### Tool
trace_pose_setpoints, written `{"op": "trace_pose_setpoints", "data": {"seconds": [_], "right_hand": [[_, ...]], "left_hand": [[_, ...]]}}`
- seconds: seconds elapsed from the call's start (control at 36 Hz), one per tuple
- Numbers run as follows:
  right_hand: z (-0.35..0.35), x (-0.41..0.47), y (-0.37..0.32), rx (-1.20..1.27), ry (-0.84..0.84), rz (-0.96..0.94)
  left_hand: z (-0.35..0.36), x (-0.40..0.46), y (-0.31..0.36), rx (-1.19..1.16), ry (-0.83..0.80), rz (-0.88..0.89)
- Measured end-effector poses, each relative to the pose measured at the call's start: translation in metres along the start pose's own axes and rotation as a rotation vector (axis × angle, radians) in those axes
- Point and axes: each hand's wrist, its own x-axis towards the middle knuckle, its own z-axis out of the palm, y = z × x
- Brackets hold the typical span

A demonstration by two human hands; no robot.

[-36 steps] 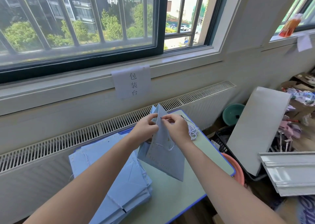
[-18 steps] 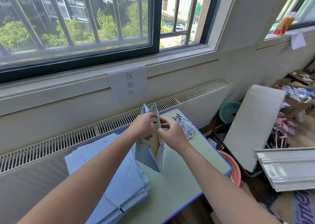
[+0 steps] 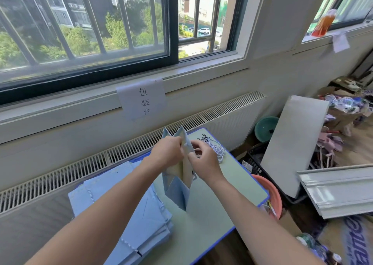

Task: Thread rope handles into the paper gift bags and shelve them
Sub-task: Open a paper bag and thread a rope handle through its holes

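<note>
Both forearms reach forward over the desk [image 3: 212, 214]. The left hand [image 3: 168, 151] pinches the top edge of an upright pale blue gift bag [image 3: 177, 186], and the right hand [image 3: 203, 160] grips the same edge from the other side, fingers curled. The bag stands open on the desk; what is inside cannot be told. A bundle of rope handles [image 3: 216, 148] lies just behind the right hand. A stack of flat bags [image 3: 125, 210] rests under the left forearm.

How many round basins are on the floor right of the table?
2. A teal basin leans by the radiator behind the white board; an orange-pink basin sits by the table edge, partly hidden. Clutter may hide more.
</note>
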Motion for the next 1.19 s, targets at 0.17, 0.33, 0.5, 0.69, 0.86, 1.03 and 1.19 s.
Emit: {"op": "trace_pose_setpoints", "data": {"seconds": [0.17,0.33,0.5,0.69,0.86,1.03,1.19], "right_hand": [[-0.019,-0.001,0.011,0.043,0.033,0.093],[-0.025,-0.001,0.014,0.105,0.008,0.149],[-0.025,0.002,0.020,0.142,0.014,0.223],[-0.028,0.008,0.024,0.453,-0.072,0.409],[-0.025,0.016,0.029,0.517,-0.098,0.444],[-0.031,0.017,0.043,0.261,-0.024,0.481],[-0.032,0.014,0.063,0.160,0.045,0.630]], "left_hand": [[0.004,-0.007,-0.010,0.236,-0.162,0.158],[0.019,-0.008,-0.029,0.318,0.198,0.297],[0.004,-0.019,-0.013,-0.196,-0.061,-0.030],[0.003,-0.023,-0.006,-0.251,-0.008,-0.055],[0.002,-0.020,-0.012,-0.185,-0.012,-0.045],[-0.001,-0.018,-0.019,-0.164,-0.026,-0.099],[-0.004,-0.020,-0.023,-0.174,0.003,-0.123]]}}
